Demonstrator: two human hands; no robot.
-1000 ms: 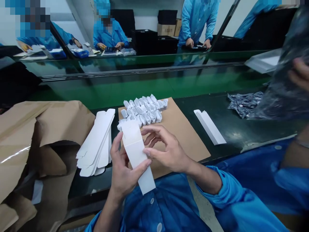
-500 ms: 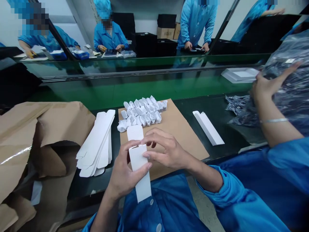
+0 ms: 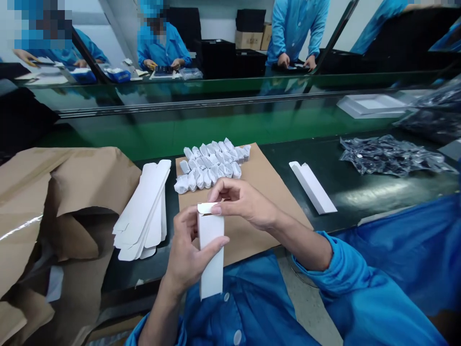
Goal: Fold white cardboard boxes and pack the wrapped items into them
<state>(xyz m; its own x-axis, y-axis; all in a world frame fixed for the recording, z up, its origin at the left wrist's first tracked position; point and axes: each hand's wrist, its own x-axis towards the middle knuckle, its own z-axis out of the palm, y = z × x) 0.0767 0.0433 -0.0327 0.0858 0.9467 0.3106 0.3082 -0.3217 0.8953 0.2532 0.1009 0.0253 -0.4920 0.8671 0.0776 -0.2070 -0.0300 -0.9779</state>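
A narrow white carton (image 3: 212,259) stands nearly upright in front of my chest. My left hand (image 3: 189,250) is wrapped round its upper part, thumb across the front. At the top, my right hand (image 3: 245,204) pinches the end flap (image 3: 206,208), which is folded over the opening. The inside of the carton is hidden. Beyond my hands, several small white wrapped bundles (image 3: 211,161) sit in rows on a brown cardboard sheet (image 3: 266,192). Left of the sheet lies a stack of flat white cartons (image 3: 144,206).
Crumpled brown paper (image 3: 90,182) fills the left side. Another long white carton (image 3: 312,187) lies to the right, with clear bags of dark parts (image 3: 389,154) beyond it. A green conveyor (image 3: 144,137) runs across; co-workers sit and stand behind it.
The carton's top flap, upright before, is now bent down over the opening, with my right hand on it. The neighbouring person's arm and large plastic bag at the right have moved away.
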